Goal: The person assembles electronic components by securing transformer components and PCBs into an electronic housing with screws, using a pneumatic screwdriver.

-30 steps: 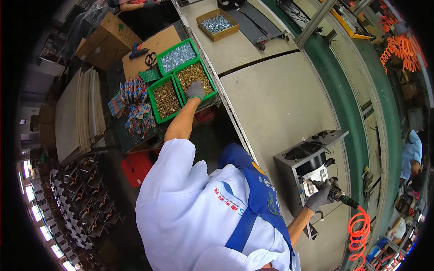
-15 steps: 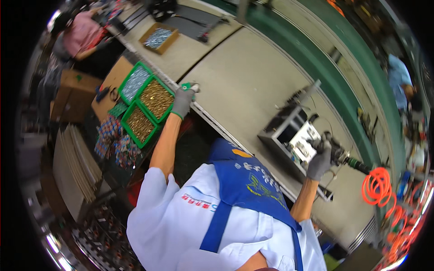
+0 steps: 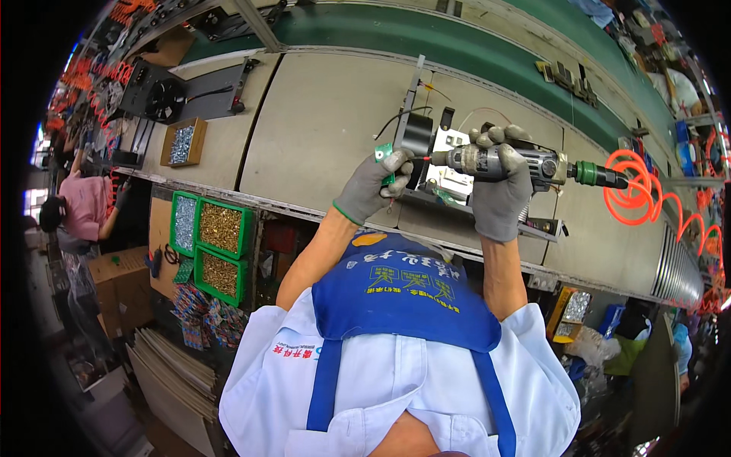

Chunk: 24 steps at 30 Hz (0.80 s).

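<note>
1) Right grip (image 3: pixel 501 196) wraps firmly round a power driver (image 3: pixel 548 165), whose tip points to 9 o'clock
2) Left grip (image 3: pixel 365 190), fingers pinched nearly together, has a small green piece (image 3: pixel 383 154) just beside that tip; whether they touch, I cannot tell
3) Both sit over the metal unit (image 3: pixel 451 183) on the tabletop (image 3: pixel 327 114)
4) Step in hand looks like lining up the driver; the next move seems to call for steady aim

The view looks from the person's head, through the left fisheye of a side-by-side pair, steeply down over the shirt (image 3: pixel 381 369) and apron (image 3: pixel 396 308) onto the table (image 3: pixel 320 137). Left grip (image 3: pixel 371 186) and right grip (image 3: pixel 502 194) lie at arm's reach; edges bow toward the dark rim.
</note>
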{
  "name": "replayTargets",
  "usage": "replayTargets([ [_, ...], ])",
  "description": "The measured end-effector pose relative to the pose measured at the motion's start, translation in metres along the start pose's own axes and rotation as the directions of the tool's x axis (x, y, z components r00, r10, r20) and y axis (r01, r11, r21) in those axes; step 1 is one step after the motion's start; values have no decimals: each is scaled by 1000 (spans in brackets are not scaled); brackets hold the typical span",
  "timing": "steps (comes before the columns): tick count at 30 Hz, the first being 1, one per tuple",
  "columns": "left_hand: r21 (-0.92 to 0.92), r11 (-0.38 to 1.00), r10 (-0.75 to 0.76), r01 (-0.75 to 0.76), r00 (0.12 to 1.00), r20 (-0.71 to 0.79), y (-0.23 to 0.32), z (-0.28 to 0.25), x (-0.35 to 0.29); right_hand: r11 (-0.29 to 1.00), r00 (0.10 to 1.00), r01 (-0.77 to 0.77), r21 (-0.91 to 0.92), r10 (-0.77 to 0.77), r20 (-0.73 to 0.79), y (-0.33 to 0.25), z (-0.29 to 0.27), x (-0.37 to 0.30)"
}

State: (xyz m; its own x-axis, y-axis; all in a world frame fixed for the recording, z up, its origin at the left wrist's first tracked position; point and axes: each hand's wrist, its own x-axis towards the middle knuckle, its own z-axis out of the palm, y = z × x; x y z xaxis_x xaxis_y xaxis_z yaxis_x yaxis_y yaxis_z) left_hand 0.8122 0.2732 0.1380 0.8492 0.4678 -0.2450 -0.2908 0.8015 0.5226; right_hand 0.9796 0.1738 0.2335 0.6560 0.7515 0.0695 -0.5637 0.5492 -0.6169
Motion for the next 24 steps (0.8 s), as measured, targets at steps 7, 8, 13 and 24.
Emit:
replayTargets([
  [7,256,964,-63,66,998,-18,-7,20,10,996,995,4,-93,-14,-100,-15,-10,-6],
  [8,265,960,-82,94,995,-55,-8,23,14,994,997,22,-105,-30,-73,-16,-16,-3],
  [13,240,963,-109,124,991,-74,-18,20,23,994,995,13,-111,-24,-96,-18,-23,-4],
  [24,516,856,149,28,943,-299,-26,8,57,965,962,151,-214,-194,-194,-24,-42,14],
])
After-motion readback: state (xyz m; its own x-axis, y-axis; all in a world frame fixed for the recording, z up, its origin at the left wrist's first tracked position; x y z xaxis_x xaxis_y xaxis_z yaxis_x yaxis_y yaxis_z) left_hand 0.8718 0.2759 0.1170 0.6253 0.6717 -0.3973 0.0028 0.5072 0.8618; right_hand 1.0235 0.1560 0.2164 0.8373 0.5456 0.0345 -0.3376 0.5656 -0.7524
